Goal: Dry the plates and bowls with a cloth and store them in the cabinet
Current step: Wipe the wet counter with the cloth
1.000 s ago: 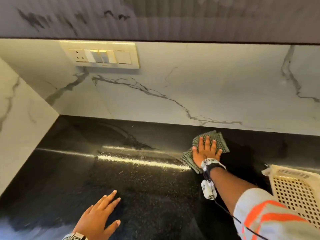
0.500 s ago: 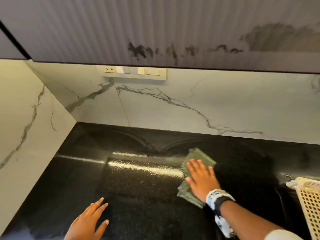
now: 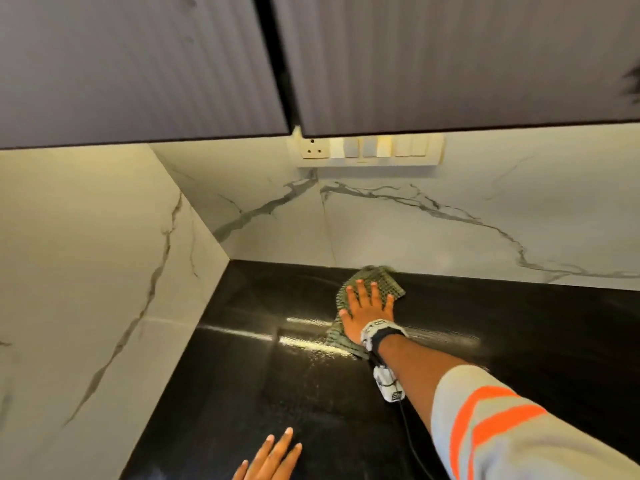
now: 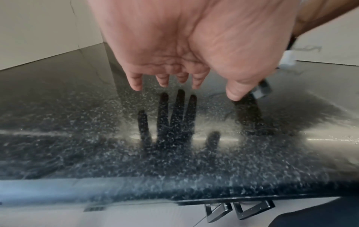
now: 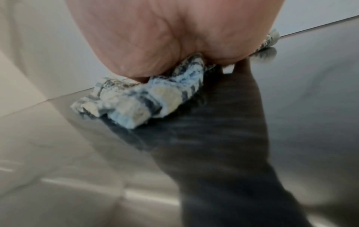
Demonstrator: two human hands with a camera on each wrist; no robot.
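Observation:
A green checked cloth (image 3: 375, 282) lies on the black speckled counter (image 3: 242, 375), close to the marble back wall. My right hand (image 3: 369, 306) presses flat on it with straight, spread fingers. In the right wrist view the palm (image 5: 155, 38) bears down on the bunched cloth (image 5: 143, 98). My left hand (image 3: 273, 459) hovers open just above the counter near its front edge; the left wrist view shows its fingers (image 4: 163, 79) straight over their dark reflection. Two grey fluted cabinet doors (image 3: 450, 57) hang shut overhead. No plates or bowls are in view.
A switch and socket panel (image 3: 367, 150) sits on the marble backsplash under the cabinets. A marble side wall (image 3: 86, 271) closes the counter on the left. Wet streaks (image 3: 311, 341) shine on the counter left of the cloth. Black drawer handles (image 4: 240, 212) show below the counter's front edge.
My right hand has pushed the cloth back towards the wall and to the left. The view has swung up and left; the cream basket at the right has left the frame.

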